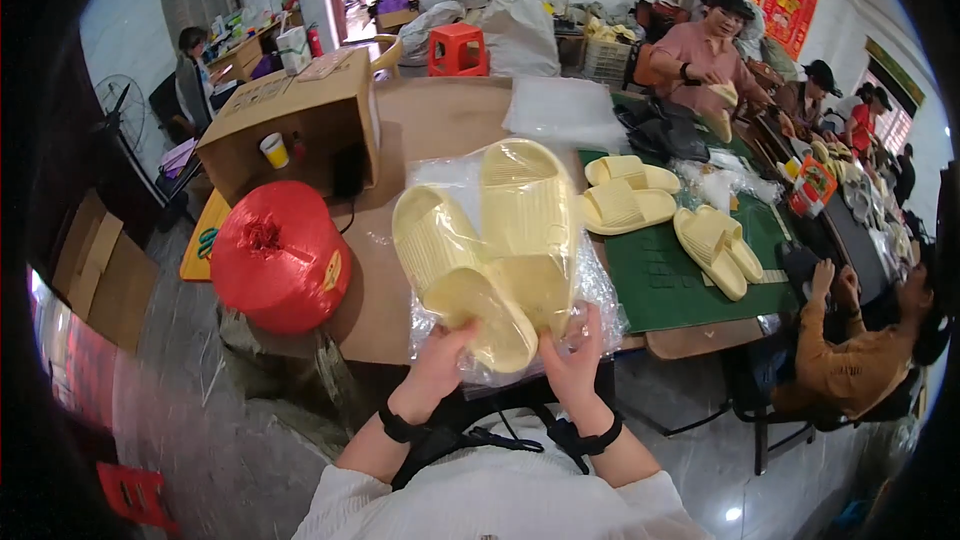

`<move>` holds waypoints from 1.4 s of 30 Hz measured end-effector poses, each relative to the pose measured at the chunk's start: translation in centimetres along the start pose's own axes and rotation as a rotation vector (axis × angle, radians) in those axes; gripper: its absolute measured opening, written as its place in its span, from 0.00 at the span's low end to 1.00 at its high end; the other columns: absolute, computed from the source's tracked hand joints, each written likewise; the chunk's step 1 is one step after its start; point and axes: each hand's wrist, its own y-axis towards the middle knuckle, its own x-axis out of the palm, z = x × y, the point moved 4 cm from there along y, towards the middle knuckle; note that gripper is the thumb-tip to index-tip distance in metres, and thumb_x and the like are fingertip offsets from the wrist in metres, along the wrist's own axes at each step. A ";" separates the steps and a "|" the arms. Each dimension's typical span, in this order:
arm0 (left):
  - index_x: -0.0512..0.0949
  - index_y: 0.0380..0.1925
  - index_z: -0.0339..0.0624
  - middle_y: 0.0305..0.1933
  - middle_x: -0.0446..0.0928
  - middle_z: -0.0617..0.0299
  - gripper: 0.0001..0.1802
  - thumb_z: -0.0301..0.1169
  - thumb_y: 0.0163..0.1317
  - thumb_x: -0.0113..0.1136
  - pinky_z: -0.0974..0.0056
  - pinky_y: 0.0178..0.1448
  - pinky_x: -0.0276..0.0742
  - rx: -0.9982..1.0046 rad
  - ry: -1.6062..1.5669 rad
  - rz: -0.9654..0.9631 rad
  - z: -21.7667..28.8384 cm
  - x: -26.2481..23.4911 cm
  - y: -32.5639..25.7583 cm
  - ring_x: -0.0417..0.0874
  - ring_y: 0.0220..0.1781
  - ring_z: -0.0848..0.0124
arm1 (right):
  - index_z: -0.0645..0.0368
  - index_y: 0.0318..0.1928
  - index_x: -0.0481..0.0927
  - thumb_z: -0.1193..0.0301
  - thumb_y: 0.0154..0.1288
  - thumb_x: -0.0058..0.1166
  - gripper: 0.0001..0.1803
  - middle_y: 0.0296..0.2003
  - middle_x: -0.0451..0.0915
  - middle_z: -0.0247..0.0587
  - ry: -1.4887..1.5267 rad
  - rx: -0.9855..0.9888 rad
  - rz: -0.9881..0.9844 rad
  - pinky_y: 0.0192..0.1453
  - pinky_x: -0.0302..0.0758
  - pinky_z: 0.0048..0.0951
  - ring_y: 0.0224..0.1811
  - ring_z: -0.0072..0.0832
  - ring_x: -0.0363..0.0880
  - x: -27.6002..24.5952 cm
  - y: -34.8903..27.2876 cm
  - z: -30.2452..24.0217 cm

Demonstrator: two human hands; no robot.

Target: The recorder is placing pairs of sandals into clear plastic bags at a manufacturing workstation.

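Observation:
Before me is a pair of pale yellow slide slippers [527, 195] in a clear plastic bag [445, 172], toes toward the far side in part. My left hand [432, 370] grips the near left end of the bagged slippers, its thumb pressed on the yellow sole. With thumb and fingers, my right hand [575, 360] grips the near right end through the plastic. More crinkled clear plastic [600, 295] lies beneath and beside the slippers. To the right, loose yellow slippers [630, 205] and another pair [715, 245] lie on a green cutting mat [650, 285].
On the left stand a red roll of plastic twine [280, 255] and an open cardboard box [285, 105] holding a yellow cup [274, 149]. A stack of clear bags [562, 108] lies at the table's far side. Co-workers sit at the right, one [850, 360] near the mat.

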 end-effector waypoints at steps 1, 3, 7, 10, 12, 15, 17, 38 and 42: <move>0.73 0.59 0.36 0.54 0.79 0.60 0.24 0.22 0.62 0.61 0.63 0.58 0.77 0.042 -0.015 -0.074 -0.2 0.1 -0.5 0.81 0.54 0.68 | 0.64 0.56 0.67 0.81 0.58 0.62 0.27 0.50 0.76 0.42 0.017 -0.007 -0.041 0.57 0.72 0.27 0.54 0.25 0.74 0.6 -0.6 -0.5; 0.73 0.60 0.37 0.55 0.79 0.61 0.24 0.23 0.62 0.63 0.63 0.58 0.76 0.068 0.017 -0.175 -0.1 0.1 -1.0 0.80 0.55 0.69 | 0.68 0.59 0.66 0.81 0.57 0.64 0.30 0.54 0.73 0.45 0.379 0.116 -0.053 0.61 0.71 0.32 0.57 0.32 0.74 1.3 -1.8 -0.8; 0.72 0.60 0.37 0.55 0.79 0.60 0.25 0.22 0.62 0.64 0.62 0.60 0.77 0.166 0.161 -0.177 1.3 -0.7 -1.8 0.80 0.55 0.70 | 0.68 0.59 0.67 0.75 0.56 0.68 0.32 0.56 0.75 0.51 0.347 0.022 -0.322 0.62 0.71 0.37 0.58 0.37 0.75 0.9 -3.3 -1.3; 0.76 0.56 0.36 0.54 0.79 0.64 0.22 0.22 0.61 0.65 0.63 0.60 0.75 0.260 0.463 -0.143 3.5 -5.7 -4.6 0.79 0.54 0.72 | 0.63 0.56 0.73 0.66 0.50 0.73 0.34 0.57 0.74 0.54 0.053 -0.391 -0.588 0.63 0.69 0.46 0.60 0.48 0.72 0.0 -2.1 -3.3; 0.75 0.59 0.37 0.59 0.79 0.59 0.26 0.20 0.59 0.64 0.60 0.62 0.76 0.403 0.270 -0.278 4.1 -12.1 -7.0 0.79 0.59 0.69 | 0.61 0.52 0.74 0.69 0.46 0.71 0.30 0.57 0.74 0.54 0.066 -0.294 -0.540 0.66 0.65 0.46 0.61 0.50 0.71 -0.4 -1.3 -2.7; 0.76 0.59 0.34 0.57 0.80 0.54 0.33 0.21 0.47 0.66 0.56 0.65 0.75 0.206 0.132 -0.015 8.2 -19.2 -13.1 0.82 0.58 0.62 | 0.59 0.52 0.73 0.76 0.51 0.63 0.25 0.58 0.74 0.48 0.099 -0.188 -0.331 0.63 0.67 0.39 0.59 0.39 0.71 -1.7 1.1 0.0; 0.74 0.59 0.31 0.57 0.80 0.52 0.33 0.22 0.47 0.64 0.56 0.62 0.77 0.109 0.288 0.113 9.6 -28.9 -18.2 0.83 0.56 0.61 | 0.60 0.49 0.74 0.80 0.57 0.58 0.18 0.55 0.76 0.41 0.067 -0.133 -0.221 0.57 0.69 0.29 0.52 0.27 0.72 -2.3 2.1 1.2; 0.75 0.57 0.36 0.53 0.82 0.57 0.18 0.33 0.70 0.52 0.60 0.54 0.79 0.121 -0.190 0.239 -5.2 -46.2 3.0 0.84 0.48 0.63 | 0.62 0.35 0.77 0.83 0.58 0.58 0.06 0.45 0.76 0.42 0.016 -0.005 -0.210 0.47 0.72 0.25 0.44 0.28 0.74 -0.9 0.8 6.9; 0.76 0.55 0.37 0.50 0.82 0.58 0.17 0.33 0.70 0.52 0.61 0.52 0.78 0.078 -0.241 0.251 -6.6 -46.6 3.3 0.84 0.46 0.63 | 0.62 0.34 0.77 0.82 0.58 0.59 0.05 0.43 0.77 0.40 -0.022 -0.046 -0.180 0.44 0.71 0.24 0.41 0.27 0.74 -0.7 0.6 6.3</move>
